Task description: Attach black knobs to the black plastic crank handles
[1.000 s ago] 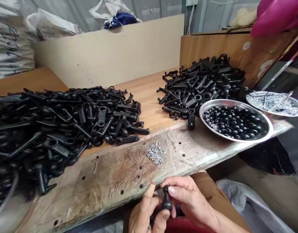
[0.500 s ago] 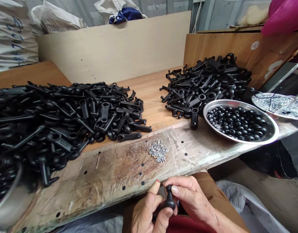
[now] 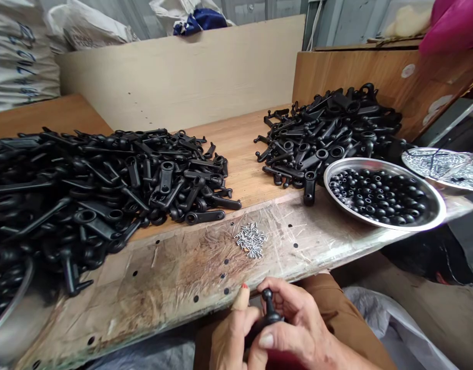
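The left hand [image 3: 234, 334] and right hand [image 3: 294, 321] both grip one black handle [image 3: 270, 311], its round-tipped stem standing up between the fingers. I see the black handle on the worker's side of the pin heap [image 3: 251, 240], past the bench [image 3: 174, 282] edge. Left of the pin heap lies a large handle pile [image 3: 116, 190]; behind and to the right, a second pile [image 3: 328, 128]. Right of the pin heap stands a metal bowl [image 3: 436, 208] holding black balls [image 3: 378, 198].
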### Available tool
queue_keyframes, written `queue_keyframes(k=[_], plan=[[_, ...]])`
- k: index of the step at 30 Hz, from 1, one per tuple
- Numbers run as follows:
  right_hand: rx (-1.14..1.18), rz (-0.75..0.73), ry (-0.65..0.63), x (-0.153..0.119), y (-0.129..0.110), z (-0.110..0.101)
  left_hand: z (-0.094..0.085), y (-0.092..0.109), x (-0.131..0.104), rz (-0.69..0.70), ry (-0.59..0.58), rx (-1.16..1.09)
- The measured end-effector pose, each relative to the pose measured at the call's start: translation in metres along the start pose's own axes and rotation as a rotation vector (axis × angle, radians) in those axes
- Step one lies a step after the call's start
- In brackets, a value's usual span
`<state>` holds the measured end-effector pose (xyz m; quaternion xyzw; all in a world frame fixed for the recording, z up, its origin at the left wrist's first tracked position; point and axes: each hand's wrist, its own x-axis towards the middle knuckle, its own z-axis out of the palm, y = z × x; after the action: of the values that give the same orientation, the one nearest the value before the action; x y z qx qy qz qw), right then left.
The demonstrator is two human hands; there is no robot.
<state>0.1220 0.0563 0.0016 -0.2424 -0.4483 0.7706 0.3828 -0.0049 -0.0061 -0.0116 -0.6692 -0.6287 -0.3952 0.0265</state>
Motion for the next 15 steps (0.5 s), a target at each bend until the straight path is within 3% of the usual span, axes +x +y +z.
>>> queue_keyframes(k=[5,11,15], plan=[[-0.181,-0.105,0.010,0.001,0.001,0.000,0.005,-0.002,0.000,0.034,-0.007,-0.023],[-0.137,-0.144,0.124,0.002,0.013,0.000,0.013,-0.005,0.003,0.096,0.011,-0.060],[-0.099,-0.138,0.156,0.004,0.027,-0.004,0.014,-0.002,0.006,0.108,-0.039,-0.032]])
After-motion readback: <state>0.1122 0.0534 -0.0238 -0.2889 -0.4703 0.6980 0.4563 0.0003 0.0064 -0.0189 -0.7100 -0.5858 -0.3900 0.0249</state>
